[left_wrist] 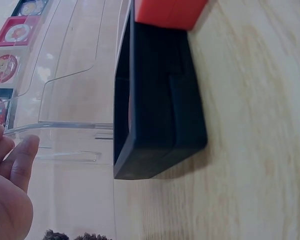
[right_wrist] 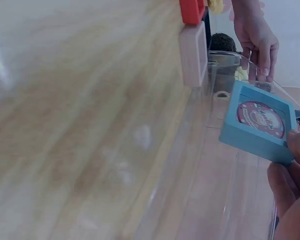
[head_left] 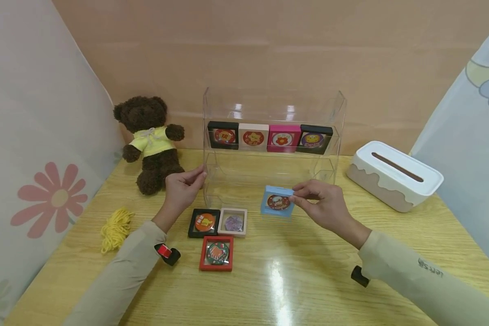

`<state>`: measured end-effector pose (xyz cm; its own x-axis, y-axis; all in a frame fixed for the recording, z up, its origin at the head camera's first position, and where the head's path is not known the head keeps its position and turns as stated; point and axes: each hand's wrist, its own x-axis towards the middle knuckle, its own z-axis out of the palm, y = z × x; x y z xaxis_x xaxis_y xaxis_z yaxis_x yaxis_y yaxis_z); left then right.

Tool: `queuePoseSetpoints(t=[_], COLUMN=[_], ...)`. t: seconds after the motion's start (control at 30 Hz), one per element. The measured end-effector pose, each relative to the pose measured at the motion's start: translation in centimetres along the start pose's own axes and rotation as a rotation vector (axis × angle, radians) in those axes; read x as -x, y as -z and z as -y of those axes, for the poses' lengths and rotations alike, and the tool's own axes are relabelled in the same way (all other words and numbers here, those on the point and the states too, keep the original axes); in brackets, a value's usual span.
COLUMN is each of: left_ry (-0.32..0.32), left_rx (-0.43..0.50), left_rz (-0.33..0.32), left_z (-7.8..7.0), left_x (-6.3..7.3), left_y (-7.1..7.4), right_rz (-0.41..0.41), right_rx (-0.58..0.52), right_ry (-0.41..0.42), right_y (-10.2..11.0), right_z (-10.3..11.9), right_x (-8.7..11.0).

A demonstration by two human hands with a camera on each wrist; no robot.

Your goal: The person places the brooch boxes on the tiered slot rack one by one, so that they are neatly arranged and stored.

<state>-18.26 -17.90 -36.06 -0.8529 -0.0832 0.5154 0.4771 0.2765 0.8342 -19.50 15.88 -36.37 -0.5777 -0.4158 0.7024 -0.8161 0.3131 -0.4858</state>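
My right hand pinches the right edge of a light blue display frame with a round red badge inside. The blue frame is held up in front of the clear acrylic rack. With thumb and fingertips, my left hand grips the rack's left side edge. Along the rack's upper tier stand a black frame, a cream frame, a pink frame and another black frame. On the table before the rack lie a black frame, a pale pink frame and a red frame.
A brown teddy bear in a yellow shirt leans at the back left. Yellow yarn lies left of my left forearm. At the right stands a white and beige tissue box. Patterned cloths hang at both sides.
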Motion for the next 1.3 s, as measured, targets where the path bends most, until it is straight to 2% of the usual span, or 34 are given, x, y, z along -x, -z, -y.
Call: queuePoseSetpoints(t=[0.07,0.27,0.37,0.53,0.77,0.9,1.1,1.3], left_ry=[0.003,0.006,-0.004,0.005,0.008,0.010,-0.023,0.033], left_rx=[-0.002,0.002,-0.004,0.012,0.027,0.016,0.007,0.014], left_rz=[-0.008,-0.027,-0.032,-0.030,-0.024,-0.028,-0.028,-0.024], left_z=[0.3,2.8,3.3,3.4,3.4,3.4,3.6,3.2], left_x=[0.0,-0.2,-0.2,-0.2,-0.3,-0.2,-0.1,-0.1], left_y=[0.0,0.0,0.0,0.1,0.0,-0.1,-0.1,0.0], right_rz=[-0.026,-0.097,-0.119,-0.145,-0.180,-0.204,-0.232,-0.223], right_rx=[0.008,0.038,0.031,0.044,0.031,0.020,0.070,0.055], right_ry=[0.004,0.052,0.070,0.081,0.056,0.093,0.124,0.149], right_y=[-0.3,-1.2,-1.6,-2.3,-3.4,-4.1,-5.0,-6.1], right_z=[0.0,-0.1,0.1,0.1,0.1,0.1,-0.2,-0.3], right_x=[-0.7,-3.0,-3.9,-4.8,-6.3,-7.1,-7.8,-8.5])
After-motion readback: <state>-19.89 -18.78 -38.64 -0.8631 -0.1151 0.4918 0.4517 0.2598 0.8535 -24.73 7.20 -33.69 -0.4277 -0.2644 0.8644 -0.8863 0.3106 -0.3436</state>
